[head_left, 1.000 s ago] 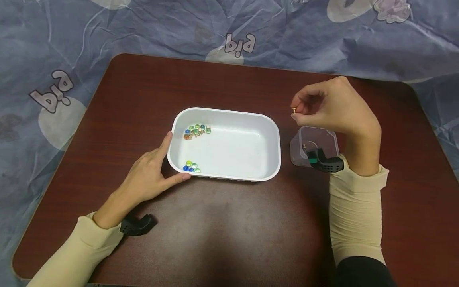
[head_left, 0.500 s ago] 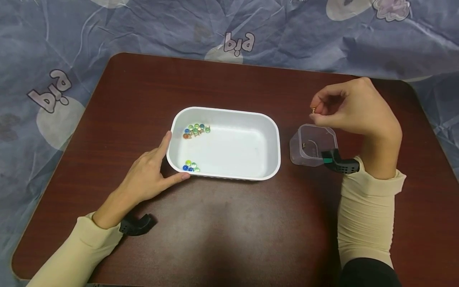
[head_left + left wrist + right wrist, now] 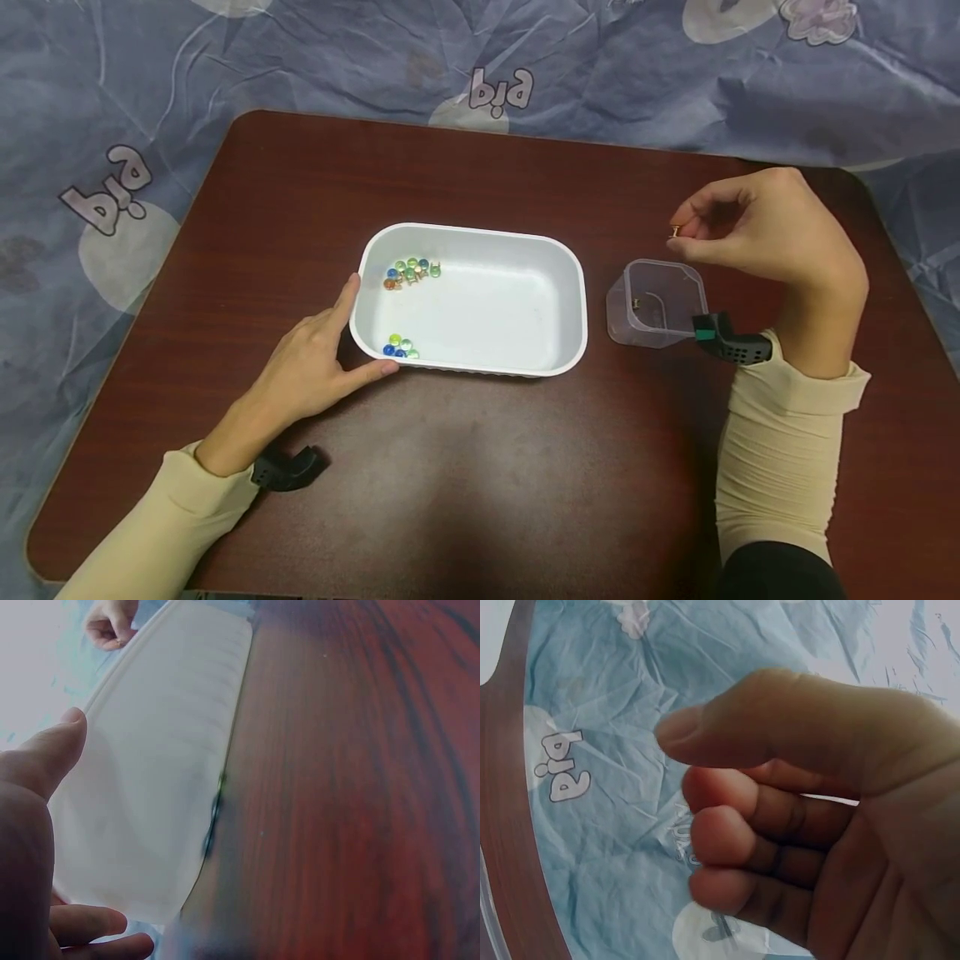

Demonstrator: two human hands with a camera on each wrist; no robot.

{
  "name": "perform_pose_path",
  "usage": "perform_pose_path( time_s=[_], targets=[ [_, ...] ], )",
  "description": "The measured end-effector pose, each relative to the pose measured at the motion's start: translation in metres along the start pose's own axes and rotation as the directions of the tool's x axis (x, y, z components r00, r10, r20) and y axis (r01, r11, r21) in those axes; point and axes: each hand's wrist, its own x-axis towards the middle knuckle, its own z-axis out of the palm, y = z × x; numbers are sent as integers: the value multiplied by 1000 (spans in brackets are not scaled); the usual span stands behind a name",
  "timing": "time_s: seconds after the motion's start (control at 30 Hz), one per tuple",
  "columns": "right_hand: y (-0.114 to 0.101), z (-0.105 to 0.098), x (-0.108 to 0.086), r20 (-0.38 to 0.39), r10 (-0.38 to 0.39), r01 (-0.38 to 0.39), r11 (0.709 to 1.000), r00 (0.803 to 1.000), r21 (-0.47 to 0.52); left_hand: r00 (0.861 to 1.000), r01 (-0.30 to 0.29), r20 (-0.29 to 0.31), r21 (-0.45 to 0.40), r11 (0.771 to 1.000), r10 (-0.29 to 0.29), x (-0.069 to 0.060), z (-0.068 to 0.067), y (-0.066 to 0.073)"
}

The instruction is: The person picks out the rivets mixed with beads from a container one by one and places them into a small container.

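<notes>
Right hand pinching a gold pin near the box; left hand, thumb spread, touching the tray's left end.

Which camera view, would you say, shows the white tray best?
The head view, showing almost the entire white tray from above; the left wrist shows one side, the right wrist only a corner.
</notes>
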Motion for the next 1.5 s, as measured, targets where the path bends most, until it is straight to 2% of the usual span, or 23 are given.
perform_pose_path(
  time_s=[0.27,0.37,0.6,1.03,1.27,1.5],
  targets=[
    [6,-10,-6,21,90,-91,996,996,21,1000,-2,-2,-4,1000,2,0,-1,0],
    [7,-12,-8,30,102,-102,994,994,28,1000,-4,-6,-2,1000,4,0,0,0],
    [11,-11,-9,73,97,-99,995,993,19,1000,0,-3,1,1000,0,1,0,0],
    [10,-11,-8,44,56,-55,998,997,-13,1000,6,8,7,1000,-6,1,-1,1],
    [9,-10,-8,68,89,-90,996,994,12,1000,3,10,5,1000,-3,0,-2,1],
    [7,-7,-6,59,49,-48,999,997,-20,1000,-5,-1,0,1000,5,0,-1,1]
  ],
)
